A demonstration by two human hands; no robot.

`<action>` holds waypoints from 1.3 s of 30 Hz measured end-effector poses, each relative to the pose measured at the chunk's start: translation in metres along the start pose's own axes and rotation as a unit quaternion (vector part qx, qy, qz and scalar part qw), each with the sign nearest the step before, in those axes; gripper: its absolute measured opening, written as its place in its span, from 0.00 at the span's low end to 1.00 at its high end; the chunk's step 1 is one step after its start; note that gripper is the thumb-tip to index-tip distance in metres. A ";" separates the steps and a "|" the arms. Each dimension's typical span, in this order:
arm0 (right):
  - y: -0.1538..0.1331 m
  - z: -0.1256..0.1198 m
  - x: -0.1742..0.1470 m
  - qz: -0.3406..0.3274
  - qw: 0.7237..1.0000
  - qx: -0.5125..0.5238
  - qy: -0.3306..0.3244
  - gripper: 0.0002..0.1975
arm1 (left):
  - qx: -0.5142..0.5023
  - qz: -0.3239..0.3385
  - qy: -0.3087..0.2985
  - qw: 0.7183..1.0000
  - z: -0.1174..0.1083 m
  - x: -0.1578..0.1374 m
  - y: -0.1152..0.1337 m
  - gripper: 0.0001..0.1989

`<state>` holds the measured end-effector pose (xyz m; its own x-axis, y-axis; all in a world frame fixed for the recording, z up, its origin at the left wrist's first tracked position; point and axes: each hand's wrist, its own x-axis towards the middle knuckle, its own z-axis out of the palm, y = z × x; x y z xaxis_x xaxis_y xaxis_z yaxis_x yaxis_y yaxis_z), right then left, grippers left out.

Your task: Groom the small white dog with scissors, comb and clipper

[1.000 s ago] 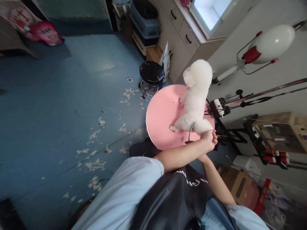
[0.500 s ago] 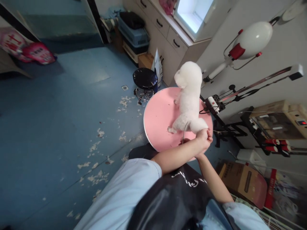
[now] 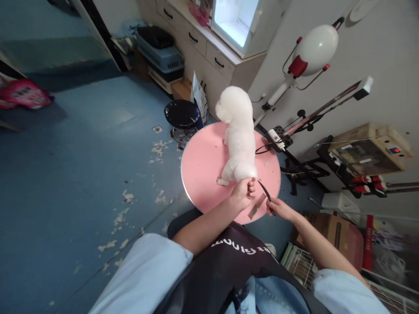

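Observation:
A white, short-clipped dog (image 3: 240, 139) stands on a round pink grooming table (image 3: 199, 170), its head toward the far side and its rump toward me. My left hand (image 3: 244, 193) is at its rump, palm turned up and fingers curled closed. What those fingers hold, if anything, is hidden. To the right, my right hand (image 3: 279, 208) grips a pair of curved scissors (image 3: 264, 189), the dark blades pointing up and left toward the rump, apart from the coat. A flat comb (image 3: 257, 206) lies on the tabletop between my hands.
A black stool (image 3: 182, 114) stands beyond the table's left edge. White hair clumps (image 3: 121, 216) litter the blue floor. Right of the table are a white power strip (image 3: 276, 138) with cables, a dryer arm (image 3: 278, 92) and a cardboard box (image 3: 327, 226).
My right hand has come out from beneath my left forearm to the right, bringing the scissors away from the dog's hind end. The camera view has shifted right, and the comb is now visible.

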<state>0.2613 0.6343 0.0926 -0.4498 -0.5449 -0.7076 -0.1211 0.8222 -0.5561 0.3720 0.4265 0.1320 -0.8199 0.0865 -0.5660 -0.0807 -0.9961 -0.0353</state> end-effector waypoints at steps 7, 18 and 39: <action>-0.041 -0.028 0.012 -0.029 0.997 0.050 -0.051 0.17 | -0.014 0.010 0.082 0.997 0.012 -0.008 0.010 0.10; -0.043 -0.034 0.042 -0.174 0.951 0.140 -0.212 0.23 | 0.002 0.068 0.168 0.984 0.027 -0.008 0.002 0.11; -0.034 -0.038 0.076 -0.261 0.909 0.104 -0.308 0.18 | -0.002 0.129 0.245 0.961 0.024 -0.005 -0.011 0.10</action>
<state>0.1973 0.5713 0.0744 0.2087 -0.8938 -0.3970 0.0229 0.4103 -0.9117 0.3639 0.4375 0.1549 -0.4473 -0.1813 -0.8758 0.0932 -0.9834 0.1560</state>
